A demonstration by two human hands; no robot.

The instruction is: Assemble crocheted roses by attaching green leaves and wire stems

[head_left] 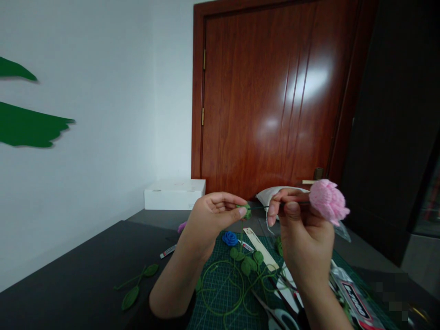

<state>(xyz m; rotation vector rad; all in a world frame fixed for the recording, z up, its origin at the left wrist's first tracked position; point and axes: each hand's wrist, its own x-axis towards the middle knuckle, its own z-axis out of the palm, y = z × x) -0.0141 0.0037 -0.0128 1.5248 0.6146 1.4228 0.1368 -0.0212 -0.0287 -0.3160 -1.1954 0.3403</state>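
Observation:
My left hand (220, 211) pinches a small green crocheted piece (246, 211) between thumb and forefinger. In my right hand (302, 224) is a thin dark stem (261, 207) held level, with a pink crocheted flower (328, 200) at its right end. The stem's left end reaches the green piece; whether it passes through cannot be made out. A green strand hangs below my left fingers toward green crocheted leaves (248, 263) on the cutting mat (220, 266). Beside these leaves lies a blue crocheted rose (229, 238).
Scissors (275, 316) lie at the mat's front, near a wooden ruler (261, 250) and curled green cords. A leaf sprig (130, 297) and a tube (168, 251) lie on the left. A white box (174, 195) stands behind; a plastic packet (357, 300) is at right.

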